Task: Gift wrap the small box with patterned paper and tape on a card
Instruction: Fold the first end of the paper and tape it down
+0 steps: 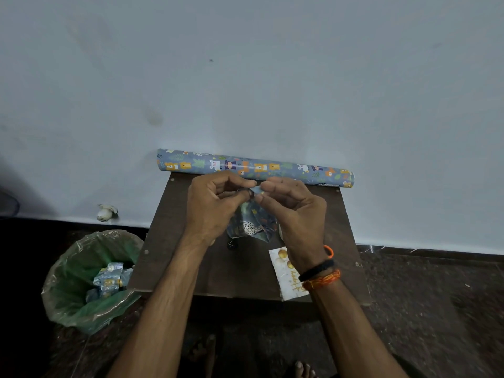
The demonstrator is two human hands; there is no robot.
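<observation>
A small box wrapped in blue animal-patterned paper (252, 223) is held up above the small dark brown table (207, 271). My left hand (215, 205) and my right hand (294, 211) pinch the paper's top edge together between thumb and fingers. The box itself is hidden under the paper. A white card (285, 276) with gold balloons and gold lettering lies on the table's right front part, half under my right wrist. A roll of the same patterned paper (253, 167) lies along the table's far edge against the wall.
A green bin (81, 282) lined with clear plastic stands on the floor left of the table, with paper scraps inside. A small white object (106, 212) lies by the wall. A small dark item (231, 244) sits on the table under the box. My feet (302, 369) show below.
</observation>
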